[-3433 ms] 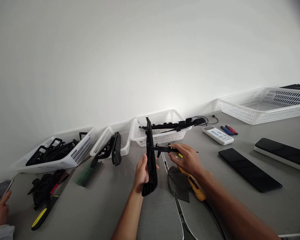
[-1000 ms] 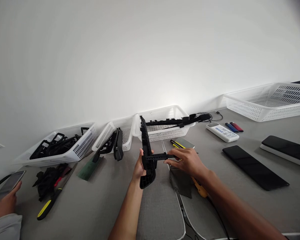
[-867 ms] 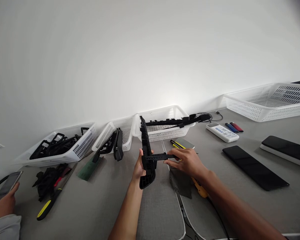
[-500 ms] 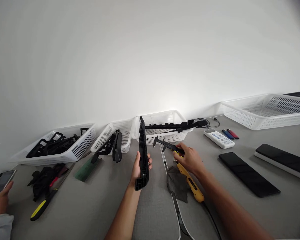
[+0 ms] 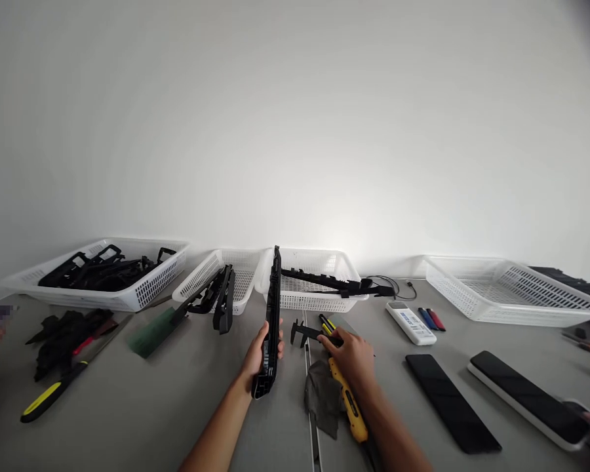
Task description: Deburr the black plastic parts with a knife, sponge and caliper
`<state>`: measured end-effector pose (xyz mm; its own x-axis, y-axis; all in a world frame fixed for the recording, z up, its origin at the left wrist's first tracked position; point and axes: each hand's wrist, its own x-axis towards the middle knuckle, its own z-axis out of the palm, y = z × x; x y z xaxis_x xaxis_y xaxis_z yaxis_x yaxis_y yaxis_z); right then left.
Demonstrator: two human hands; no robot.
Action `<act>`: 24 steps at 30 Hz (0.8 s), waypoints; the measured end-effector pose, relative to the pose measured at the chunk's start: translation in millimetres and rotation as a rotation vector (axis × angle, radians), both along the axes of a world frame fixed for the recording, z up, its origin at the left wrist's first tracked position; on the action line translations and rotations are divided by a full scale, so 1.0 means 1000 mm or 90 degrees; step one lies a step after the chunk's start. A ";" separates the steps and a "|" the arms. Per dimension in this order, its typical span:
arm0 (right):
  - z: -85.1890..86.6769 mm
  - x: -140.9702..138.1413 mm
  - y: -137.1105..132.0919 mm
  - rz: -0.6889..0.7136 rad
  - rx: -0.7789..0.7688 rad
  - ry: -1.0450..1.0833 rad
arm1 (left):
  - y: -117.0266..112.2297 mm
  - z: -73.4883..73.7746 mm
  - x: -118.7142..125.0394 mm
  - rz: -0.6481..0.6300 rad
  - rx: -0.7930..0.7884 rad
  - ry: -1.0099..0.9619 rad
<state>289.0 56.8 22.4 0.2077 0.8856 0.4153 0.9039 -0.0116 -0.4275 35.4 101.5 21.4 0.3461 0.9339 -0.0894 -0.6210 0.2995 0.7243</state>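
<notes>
One long black plastic strip [image 5: 272, 321] stands nearly upright above the grey table [image 5: 177, 393], its lower end clasped in the left hand [image 5: 258, 351], fingers wrapped round it. Just to its right, the right hand [image 5: 350, 354] rests low on the table with fingers closed on the handle end of a black caliper [image 5: 309, 333], whose jaw end points left toward the strip without touching it. Under and beside that hand lie a yellow-handled tool [image 5: 348, 410] and a dark grey cloth [image 5: 322, 396].

Beyond, along the far wall, sit three white baskets: the middle basket [image 5: 307, 298] directly behind the strip carries another long black part [image 5: 334, 283] across its rim; a smaller basket [image 5: 236, 278] to its left has black pieces [image 5: 219, 300] leaning out; the far-left basket [image 5: 128, 298] is filled with black parts. To the right lie a white remote [image 5: 412, 322], two black flat panels [image 5: 450, 401] and a wide empty basket [image 5: 501, 295]. Near left, a yellow-and-black tool [image 5: 54, 393] lies beside black gloves [image 5: 61, 334].
</notes>
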 end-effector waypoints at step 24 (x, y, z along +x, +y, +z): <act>0.002 -0.100 -0.065 0.130 -0.211 0.598 | -0.038 -0.006 -0.029 0.061 -0.072 0.089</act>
